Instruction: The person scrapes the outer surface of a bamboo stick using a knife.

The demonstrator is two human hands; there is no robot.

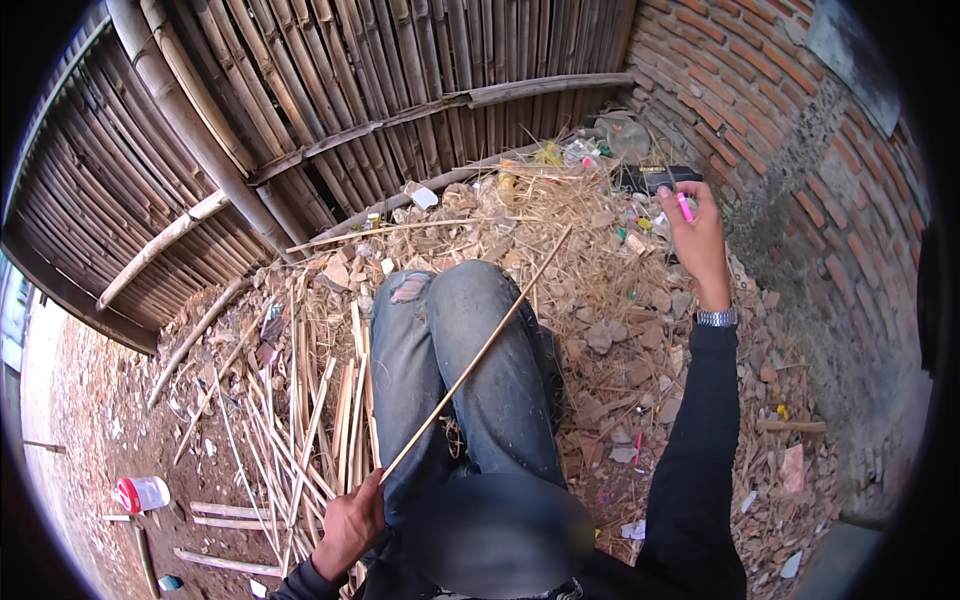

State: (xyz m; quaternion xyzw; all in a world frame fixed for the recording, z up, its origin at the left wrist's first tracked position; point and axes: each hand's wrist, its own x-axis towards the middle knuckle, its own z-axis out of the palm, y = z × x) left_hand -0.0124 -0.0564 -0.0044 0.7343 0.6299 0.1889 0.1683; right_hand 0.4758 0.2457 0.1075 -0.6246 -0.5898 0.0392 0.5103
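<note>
My left hand [352,525], low in the view, is closed round the near end of a long thin bamboo stick [478,362]. That stick slants up to the right across my knees, and its far end hangs beyond my right leg. My right hand [697,228] is stretched far out to the right, with a metal watch at the wrist. Its fingers are bent round a small bright pink rod-like piece [685,208], whose exact kind I cannot make out. Just beyond the fingertips lies a black box-like thing [640,179]; whether they touch it, I cannot tell.
Many split bamboo strips [345,410] lie left of my legs. A white and red tub [143,494] sits further left. Rubble, straw and litter cover the ground by a bamboo wall [400,70] ahead and a brick wall [770,75] at right. Another pink rod [638,448] lies nearer.
</note>
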